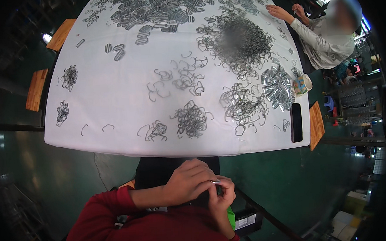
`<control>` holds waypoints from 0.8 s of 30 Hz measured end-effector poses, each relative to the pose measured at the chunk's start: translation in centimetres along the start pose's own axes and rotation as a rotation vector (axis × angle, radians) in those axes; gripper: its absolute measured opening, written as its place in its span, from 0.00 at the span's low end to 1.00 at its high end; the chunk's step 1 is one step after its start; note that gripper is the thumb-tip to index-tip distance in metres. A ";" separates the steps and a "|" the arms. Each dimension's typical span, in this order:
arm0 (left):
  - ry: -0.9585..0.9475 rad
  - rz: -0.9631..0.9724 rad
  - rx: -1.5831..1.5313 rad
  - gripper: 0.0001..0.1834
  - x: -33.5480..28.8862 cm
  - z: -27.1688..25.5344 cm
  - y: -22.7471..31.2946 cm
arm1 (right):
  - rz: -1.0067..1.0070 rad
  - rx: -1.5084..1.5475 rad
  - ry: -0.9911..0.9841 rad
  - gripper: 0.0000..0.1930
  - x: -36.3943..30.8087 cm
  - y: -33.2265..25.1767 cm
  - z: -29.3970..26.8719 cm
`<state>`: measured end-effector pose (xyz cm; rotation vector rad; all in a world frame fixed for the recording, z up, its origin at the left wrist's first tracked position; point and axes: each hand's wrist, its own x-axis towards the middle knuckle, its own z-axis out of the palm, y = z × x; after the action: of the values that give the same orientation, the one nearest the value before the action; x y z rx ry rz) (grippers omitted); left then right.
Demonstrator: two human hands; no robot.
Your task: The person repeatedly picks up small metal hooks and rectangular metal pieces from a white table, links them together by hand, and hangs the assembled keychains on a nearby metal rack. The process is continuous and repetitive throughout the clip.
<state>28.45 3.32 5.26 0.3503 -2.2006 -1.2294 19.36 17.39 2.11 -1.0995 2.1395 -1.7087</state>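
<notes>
Over my lap, below the table's near edge, my left hand (188, 180) and my right hand (222, 194) meet with fingers pinched together. A small shiny metal piece (215, 181) shows between their fingertips; most of it is covered, so its exact kind cannot be made out. Nearest to my hands on the table lie a dense pile of bent wire pieces (191, 120) and a smaller heap of the same wire pieces (157, 130). Farther right spreads another pile of bent wires (243, 107), beside flat shiny metal pieces (278, 87).
A white-covered table (113, 89) fills the upper middle. Slotted metal buckles (152, 7) are heaped at its far side, with a large wire mound (245, 41) nearby. A black phone (296, 122) and a paper cup (302, 84) stand near the right edge. A co-worker (328, 39) sits far right.
</notes>
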 end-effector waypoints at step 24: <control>-0.115 -0.049 -0.067 0.07 -1.6 -0.1 -1.8 | 0.215 -0.794 -0.569 0.08 35.0 7.5 17.3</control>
<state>29.71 3.05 3.22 0.3154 -2.2528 -1.3771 1.28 -17.93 -0.01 -1.2440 2.4192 -0.3363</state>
